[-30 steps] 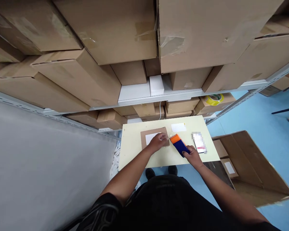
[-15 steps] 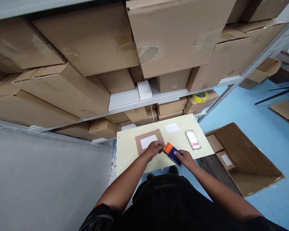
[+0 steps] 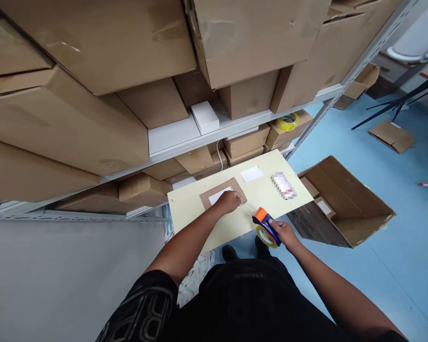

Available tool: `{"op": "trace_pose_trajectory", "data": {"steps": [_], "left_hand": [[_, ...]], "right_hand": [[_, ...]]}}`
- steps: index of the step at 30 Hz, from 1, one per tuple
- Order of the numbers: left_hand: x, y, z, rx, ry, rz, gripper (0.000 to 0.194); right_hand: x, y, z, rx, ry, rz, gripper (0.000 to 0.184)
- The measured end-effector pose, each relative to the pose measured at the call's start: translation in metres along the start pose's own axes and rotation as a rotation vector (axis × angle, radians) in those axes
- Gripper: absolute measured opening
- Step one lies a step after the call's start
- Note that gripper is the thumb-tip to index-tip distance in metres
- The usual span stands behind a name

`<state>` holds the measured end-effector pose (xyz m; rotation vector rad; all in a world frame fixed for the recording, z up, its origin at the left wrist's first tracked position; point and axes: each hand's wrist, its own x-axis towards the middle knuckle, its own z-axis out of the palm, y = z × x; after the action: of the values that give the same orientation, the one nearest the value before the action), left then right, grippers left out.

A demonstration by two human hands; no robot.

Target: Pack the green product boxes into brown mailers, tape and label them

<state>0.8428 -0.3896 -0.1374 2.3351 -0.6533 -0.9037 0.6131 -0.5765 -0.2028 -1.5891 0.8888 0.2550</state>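
My right hand grips a blue and orange tape dispenser with a roll of tape in it, over the front edge of the pale table. My left hand is closed at the right side of a flat cardboard parcel, its fingertips pinched together. Between that hand and the dispenser's orange end, shiny streaks show a strip of clear tape pulled out. A white label lies on the parcel, partly covered by my left hand.
Another white label and a blurred-out phone lie on the table. Right of it, a large open carton stands on the blue floor with small parcels inside. Shelves of cardboard boxes rise in front, with a yellow tape roll low down.
My left hand has moved away from the dispenser to the parcel's right side, drawing out tape. The dispenser has shifted right and tipped, showing its roll. The camera view has shifted.
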Motion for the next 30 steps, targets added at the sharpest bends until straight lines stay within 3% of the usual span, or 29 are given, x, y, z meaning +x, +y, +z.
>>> {"op": "trace_pose_trajectory", "data": {"steps": [3,6,10,14,20,30], "left_hand": [[0.031,0.021,-0.006,0.283,-0.099,0.059,0.022],[0.076,0.044,-0.005,0.455,-0.172,0.034,0.023],[0.133,0.059,0.012,0.644,-0.292,-0.071,0.029],[0.164,0.055,0.037,0.756,-0.401,-0.148,0.035],[0.171,0.040,0.054,0.780,-0.422,-0.203,0.037],[0.146,0.006,0.046,0.689,-0.154,-0.086,0.044]], "right_hand": [[0.006,0.005,0.006,0.210,-0.017,0.152,0.059],[0.026,0.002,0.014,0.380,-0.035,0.307,0.058],[0.058,0.010,0.025,0.543,-0.099,0.466,0.063],[0.076,0.029,0.038,0.659,-0.216,0.581,0.061],[0.075,0.040,0.057,0.823,-0.472,0.671,0.059],[0.067,0.031,0.071,0.870,-0.503,0.683,0.058]]}}
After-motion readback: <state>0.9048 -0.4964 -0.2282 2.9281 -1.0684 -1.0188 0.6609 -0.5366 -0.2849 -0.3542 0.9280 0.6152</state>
